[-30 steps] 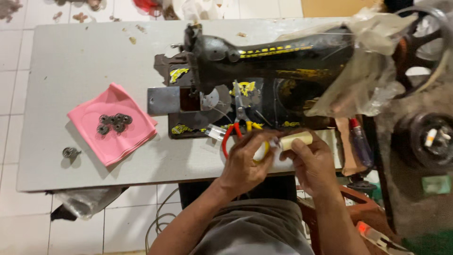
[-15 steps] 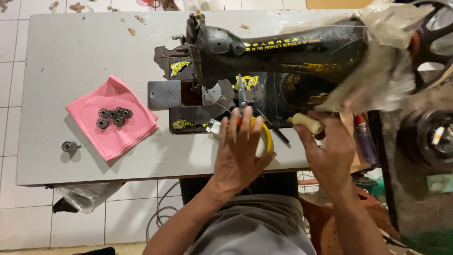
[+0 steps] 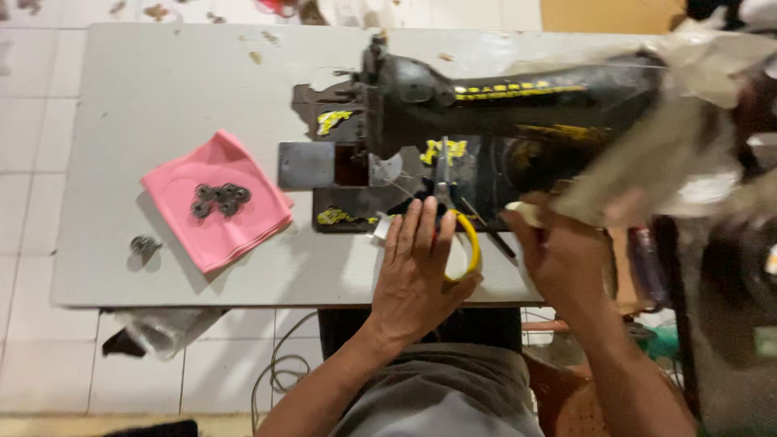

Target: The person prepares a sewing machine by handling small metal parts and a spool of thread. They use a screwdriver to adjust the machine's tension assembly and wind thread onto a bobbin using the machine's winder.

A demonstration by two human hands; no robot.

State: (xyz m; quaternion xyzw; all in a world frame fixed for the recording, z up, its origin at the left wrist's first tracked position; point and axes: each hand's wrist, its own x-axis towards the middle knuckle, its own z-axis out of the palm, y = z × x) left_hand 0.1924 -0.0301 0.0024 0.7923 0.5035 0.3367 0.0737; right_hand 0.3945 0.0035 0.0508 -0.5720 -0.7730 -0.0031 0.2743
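Both hands work: left hand [image 3: 421, 271] lies spread over yellow-handled pliers [image 3: 453, 218]; right hand [image 3: 558, 251] pinches a pale handle [image 3: 522, 212].

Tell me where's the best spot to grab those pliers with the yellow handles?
Probably by the curved yellow handles of the metal pliers, coming from the table's near edge. The handles point toward the person, beside the left hand, while the metal nose points at the black sewing machine.

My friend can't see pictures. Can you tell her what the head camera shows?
A person's left hand lies flat on yellow-handled pliers at the front edge of a grey table, while the right hand holds a pale handle beside a black sewing machine. Small metal parts sit on a pink cloth farther left.
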